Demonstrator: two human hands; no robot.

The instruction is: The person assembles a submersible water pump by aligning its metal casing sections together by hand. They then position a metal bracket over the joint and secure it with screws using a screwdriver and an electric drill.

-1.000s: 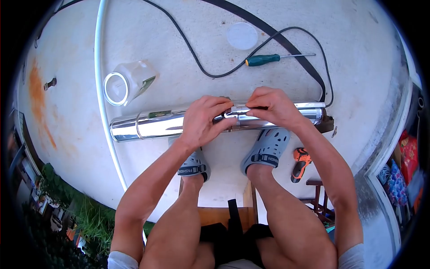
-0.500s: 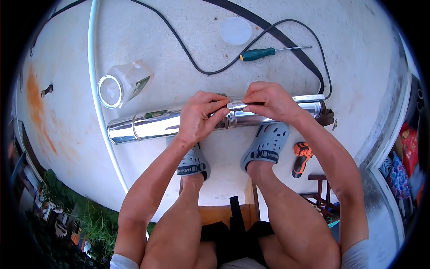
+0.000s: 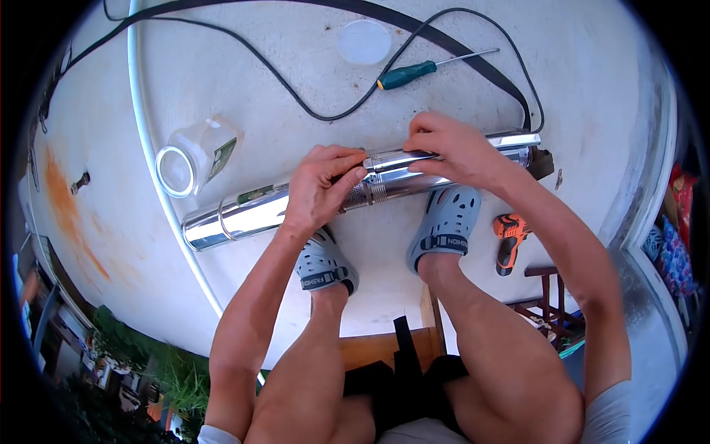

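Note:
A shiny steel tubular pump (image 3: 255, 220), apparently a submersible type, lies across the floor in front of my feet, tilted up to the right. Along its far upper side runs a narrow metal cable guard strip (image 3: 396, 160). My left hand (image 3: 316, 186) pinches the strip's left end, thumb and forefinger together beside the ribbed, meshed middle of the pump. Farther right, my right hand (image 3: 457, 150) has its thumb and fingers closed about the strip's edges. Whatever lies under the fingertips is hidden.
Beyond the pump lie a green screwdriver (image 3: 408, 75), black cable (image 3: 318, 116) and a clear round lid (image 3: 364, 42). A clear plastic jar (image 3: 198, 159) rests left, near a white pipe (image 3: 137, 89). An orange-black cordless drill (image 3: 509, 244) is right of my foot.
My right hand has slid rightward along the strip, widening the gap between my hands. My left hand stays at the strip's left end. The whole view has tilted and shifted slightly.

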